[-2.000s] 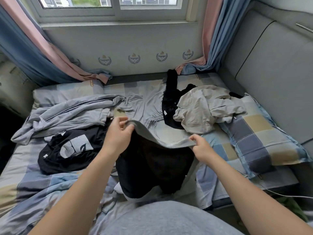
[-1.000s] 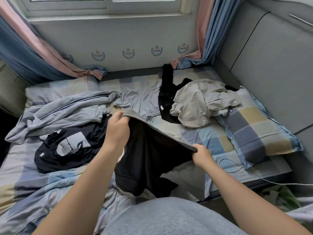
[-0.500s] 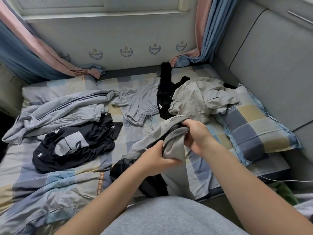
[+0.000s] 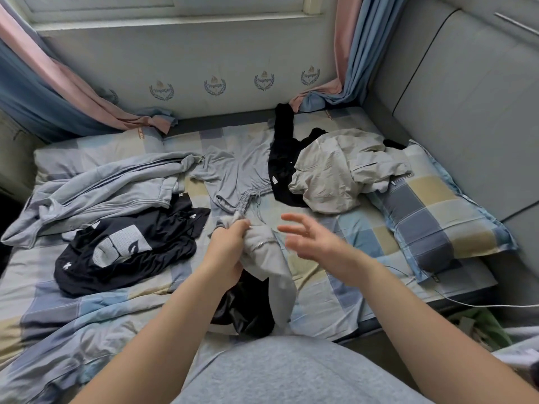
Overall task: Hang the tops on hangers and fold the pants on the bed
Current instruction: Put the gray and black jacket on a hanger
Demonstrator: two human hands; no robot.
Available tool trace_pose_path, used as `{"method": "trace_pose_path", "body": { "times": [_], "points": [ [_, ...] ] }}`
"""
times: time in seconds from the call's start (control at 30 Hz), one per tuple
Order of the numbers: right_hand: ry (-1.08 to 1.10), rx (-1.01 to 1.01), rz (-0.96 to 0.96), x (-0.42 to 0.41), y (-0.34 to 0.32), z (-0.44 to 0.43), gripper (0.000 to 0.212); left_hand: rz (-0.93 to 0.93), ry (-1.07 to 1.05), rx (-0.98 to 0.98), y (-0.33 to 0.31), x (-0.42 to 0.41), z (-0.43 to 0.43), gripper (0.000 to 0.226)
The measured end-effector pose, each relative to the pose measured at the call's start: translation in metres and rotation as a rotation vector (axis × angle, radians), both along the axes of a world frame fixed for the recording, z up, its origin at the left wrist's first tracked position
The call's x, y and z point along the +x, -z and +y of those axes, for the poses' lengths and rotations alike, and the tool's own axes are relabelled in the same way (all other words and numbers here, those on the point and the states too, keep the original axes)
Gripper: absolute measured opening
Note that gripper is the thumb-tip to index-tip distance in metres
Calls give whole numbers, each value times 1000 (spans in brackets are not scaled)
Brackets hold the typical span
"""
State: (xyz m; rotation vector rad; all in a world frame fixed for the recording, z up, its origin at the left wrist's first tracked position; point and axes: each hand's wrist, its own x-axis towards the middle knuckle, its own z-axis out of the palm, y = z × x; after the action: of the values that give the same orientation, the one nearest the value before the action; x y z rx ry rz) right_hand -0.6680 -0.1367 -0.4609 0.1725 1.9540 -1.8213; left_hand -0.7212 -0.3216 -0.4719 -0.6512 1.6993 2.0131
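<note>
My left hand [image 4: 226, 252] grips a bunched grey garment with a black lining [image 4: 268, 266], which hangs down over the near edge of the checked bed [image 4: 335, 290]. My right hand [image 4: 309, 240] hovers just to its right with fingers spread, holding nothing. On the bed lie a black top with a grey print [image 4: 122, 252], a light blue striped jacket [image 4: 99, 191], grey drawstring pants [image 4: 233, 179], a black garment [image 4: 283, 167] and a beige jacket [image 4: 338, 170]. No hanger is in view.
A checked pillow [image 4: 437, 217] lies at the right against a grey padded headboard [image 4: 466, 106]. Pink and blue curtains [image 4: 58, 91] hang at both back corners under the window. A white cable [image 4: 466, 303] runs off the bed's right edge.
The garment, first held spread between both hands, was bunched together. My right hand has since let go and opened; my left hand keeps it, shifted slightly left.
</note>
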Motion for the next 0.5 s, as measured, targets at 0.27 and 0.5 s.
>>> {"method": "trace_pose_path", "body": {
  "times": [0.27,0.5],
  "points": [
    [-28,251,28,22,62,-33,58,-123,-41,195,-24,1,4,43],
    [209,404,44,12,73,2,22,-134,-134,183,-18,-14,-20,32]
  ]
}}
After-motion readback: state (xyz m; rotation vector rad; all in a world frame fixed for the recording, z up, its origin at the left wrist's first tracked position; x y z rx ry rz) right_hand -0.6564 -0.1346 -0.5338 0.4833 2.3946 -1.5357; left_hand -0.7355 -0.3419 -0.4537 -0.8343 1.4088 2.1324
